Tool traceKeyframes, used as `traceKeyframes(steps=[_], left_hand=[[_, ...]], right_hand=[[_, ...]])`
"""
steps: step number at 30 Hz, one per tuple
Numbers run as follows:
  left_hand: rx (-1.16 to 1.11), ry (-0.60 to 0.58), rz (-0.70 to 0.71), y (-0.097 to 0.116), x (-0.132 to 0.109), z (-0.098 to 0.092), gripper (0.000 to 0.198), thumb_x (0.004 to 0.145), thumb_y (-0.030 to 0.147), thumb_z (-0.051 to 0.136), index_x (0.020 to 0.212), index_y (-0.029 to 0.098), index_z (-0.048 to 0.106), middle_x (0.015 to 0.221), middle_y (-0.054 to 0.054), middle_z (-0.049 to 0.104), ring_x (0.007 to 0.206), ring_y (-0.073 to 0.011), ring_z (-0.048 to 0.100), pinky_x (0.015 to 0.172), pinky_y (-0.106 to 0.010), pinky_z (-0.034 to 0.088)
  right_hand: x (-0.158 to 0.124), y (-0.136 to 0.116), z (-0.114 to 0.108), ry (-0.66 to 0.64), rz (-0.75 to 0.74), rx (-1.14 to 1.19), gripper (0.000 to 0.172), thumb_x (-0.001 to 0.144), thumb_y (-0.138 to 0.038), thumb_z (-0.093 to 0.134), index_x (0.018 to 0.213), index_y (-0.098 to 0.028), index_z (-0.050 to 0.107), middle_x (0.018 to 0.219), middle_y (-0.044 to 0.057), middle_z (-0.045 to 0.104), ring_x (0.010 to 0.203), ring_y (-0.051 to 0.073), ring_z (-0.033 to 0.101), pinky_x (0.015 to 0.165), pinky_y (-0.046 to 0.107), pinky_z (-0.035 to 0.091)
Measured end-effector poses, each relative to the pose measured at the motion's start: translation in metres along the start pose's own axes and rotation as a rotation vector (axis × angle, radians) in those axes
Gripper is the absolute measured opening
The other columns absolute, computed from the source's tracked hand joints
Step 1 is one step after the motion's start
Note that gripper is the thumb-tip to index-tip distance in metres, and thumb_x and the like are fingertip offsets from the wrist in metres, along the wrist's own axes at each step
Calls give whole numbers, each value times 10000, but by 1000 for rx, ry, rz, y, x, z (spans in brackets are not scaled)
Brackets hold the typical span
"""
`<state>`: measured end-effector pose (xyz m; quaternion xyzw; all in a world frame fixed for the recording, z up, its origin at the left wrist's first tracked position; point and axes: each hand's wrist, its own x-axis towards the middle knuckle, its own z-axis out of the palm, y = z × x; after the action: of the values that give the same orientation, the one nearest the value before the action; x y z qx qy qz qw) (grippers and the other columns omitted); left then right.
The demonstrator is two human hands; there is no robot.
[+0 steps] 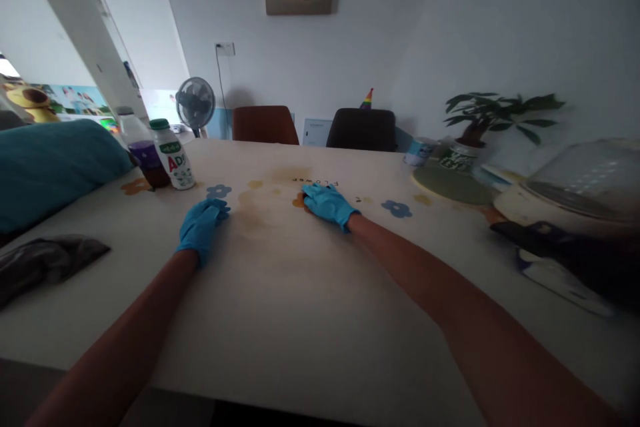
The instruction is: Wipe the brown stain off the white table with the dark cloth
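White table [300,320] stained, "Flower" lettering [314,181] printed upside down, "AD" spotted on a bottle [173,157], left hand [203,225] kinda curled, right hand [327,204] fingers bunched, anything held in either couldn't be told

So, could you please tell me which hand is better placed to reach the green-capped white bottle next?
Probably the left hand: it is clearly nearer the white bottle, on the same side of the table. The right hand is farther off, beside the printed lettering.
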<state>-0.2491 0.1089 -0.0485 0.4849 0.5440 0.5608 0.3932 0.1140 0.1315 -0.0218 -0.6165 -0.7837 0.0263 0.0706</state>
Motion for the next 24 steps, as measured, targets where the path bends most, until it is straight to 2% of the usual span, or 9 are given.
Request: traceKeyframes(steps=[3,6,11,17,20,22,24], left_hand=[[-8,28,-56,7,-2,2,331,710,403,674,950,208,790,1064,-148,877,967,-307,833,977,-442,700],[-29,37,-50,16,-4,4,346,702,408,659,953,205,782,1068,-143,873,975,-301,833,933,-410,678],[-60,41,-14,22,-5,4,357,715,430,666,969,204,776,1051,-130,871,986,-299,838,889,-383,651],[-69,50,-18,23,-4,6,345,741,406,657,988,204,787,1066,-137,880,986,-295,831,875,-373,634],[-73,76,-14,25,-6,9,346,749,412,642,989,204,779,1058,-128,877,970,-282,826,845,-350,613],[-81,104,-10,27,-7,10,346,744,408,626,985,204,767,1064,-124,874,956,-275,821,829,-342,603],[-87,135,-6,27,-7,9,337,742,405,614,977,208,755,1071,-122,871,945,-273,816,818,-341,599]], right_hand=[[-32,22,-1,6,18,-5,612,1250,-365,472,1820,-254,665,1873,120,634,1766,372,574,1506,636,371],[-56,35,0,15,19,-6,651,1242,-393,468,1859,-262,628,1889,117,608,1793,404,531,1515,699,335],[-79,30,8,42,-36,5,676,1232,-422,435,1864,-279,629,1894,112,594,1801,411,517,1519,735,313],[-82,-19,11,34,-128,33,658,1245,-451,461,1827,-215,658,1892,151,603,1824,411,478,1541,692,280],[-65,-52,7,21,-134,30,584,1238,-406,507,1743,-205,719,1819,178,684,1748,415,574,1509,682,333],[-47,-74,5,11,-153,33,525,1236,-383,521,1676,-217,753,1756,168,740,1668,395,647,1480,655,378],[-26,-94,5,11,-167,42,499,1237,-371,519,1658,-235,751,1757,145,744,1634,374,666,1468,633,390]])
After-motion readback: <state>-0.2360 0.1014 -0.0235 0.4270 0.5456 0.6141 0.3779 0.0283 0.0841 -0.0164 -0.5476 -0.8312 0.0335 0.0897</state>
